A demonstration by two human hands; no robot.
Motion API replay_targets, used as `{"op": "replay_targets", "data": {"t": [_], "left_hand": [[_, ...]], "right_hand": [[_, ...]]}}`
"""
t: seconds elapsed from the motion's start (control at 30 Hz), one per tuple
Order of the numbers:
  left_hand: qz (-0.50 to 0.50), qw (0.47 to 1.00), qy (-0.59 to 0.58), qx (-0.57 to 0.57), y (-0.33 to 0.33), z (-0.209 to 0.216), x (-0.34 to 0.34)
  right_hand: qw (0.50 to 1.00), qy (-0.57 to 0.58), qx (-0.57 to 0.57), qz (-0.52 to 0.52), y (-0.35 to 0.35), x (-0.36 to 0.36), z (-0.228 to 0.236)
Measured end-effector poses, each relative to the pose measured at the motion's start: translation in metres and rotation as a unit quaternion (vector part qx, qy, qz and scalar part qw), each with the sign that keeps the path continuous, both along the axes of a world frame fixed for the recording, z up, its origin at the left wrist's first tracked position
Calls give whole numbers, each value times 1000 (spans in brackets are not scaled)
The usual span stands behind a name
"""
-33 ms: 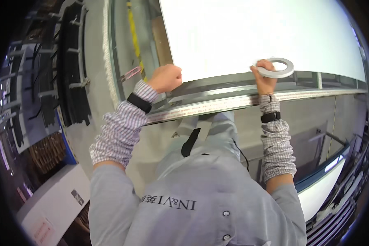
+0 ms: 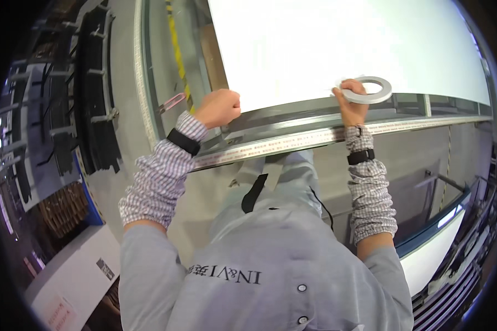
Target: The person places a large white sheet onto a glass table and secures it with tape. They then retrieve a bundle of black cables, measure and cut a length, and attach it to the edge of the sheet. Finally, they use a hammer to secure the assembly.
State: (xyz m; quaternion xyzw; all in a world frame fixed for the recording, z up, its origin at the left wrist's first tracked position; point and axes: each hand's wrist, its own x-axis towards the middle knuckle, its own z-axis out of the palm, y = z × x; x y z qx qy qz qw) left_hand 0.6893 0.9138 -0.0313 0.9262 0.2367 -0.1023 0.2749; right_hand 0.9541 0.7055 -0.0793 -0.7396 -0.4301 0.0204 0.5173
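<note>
A large white panel (image 2: 337, 44) lies flat on a metal-framed bench (image 2: 292, 113) in front of me. My right hand (image 2: 352, 109) grips a ring-shaped roll of white tape (image 2: 373, 90) and holds it over the panel's near edge. My left hand (image 2: 220, 107) is closed into a fist, resting on the near left corner of the panel. Whether a strip of tape runs between my two hands I cannot tell. Both forearms wear checked sleeves with black wristbands.
A rail with a printed strip (image 2: 292, 142) runs along the bench front. A yellow strip (image 2: 176, 49) and a brown board (image 2: 212, 55) lie left of the panel, with a pink-handled tool (image 2: 171, 102) near them. Black racks (image 2: 94, 83) stand far left. Another white panel (image 2: 431, 254) sits lower right.
</note>
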Motion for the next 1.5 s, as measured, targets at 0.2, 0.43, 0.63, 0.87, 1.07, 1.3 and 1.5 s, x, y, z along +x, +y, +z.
{"op": "replay_targets", "data": {"t": [0.2, 0.43, 0.63, 0.87, 1.07, 1.3, 1.5], "left_hand": [[13, 999, 15, -27, 0, 7, 1], [21, 999, 19, -39, -1, 10, 3], [40, 997, 31, -63, -2, 12, 5], [200, 977, -44, -65, -14, 10, -8], [196, 947, -95, 238, -68, -6, -22], [183, 964, -142, 133, -145, -22, 46], [134, 971, -167, 107, -162, -24, 101]], "right_hand": [[995, -57, -69, -33, -1, -7, 5], [993, -70, -90, -38, 0, -8, 5], [992, -76, -91, -40, -1, -8, 5], [992, -100, -76, -27, 6, -8, 5], [988, -80, -109, 72, 2, -10, 8], [965, -37, -135, 220, 4, -19, 18], [961, -18, -116, 250, 4, -23, 20]]}}
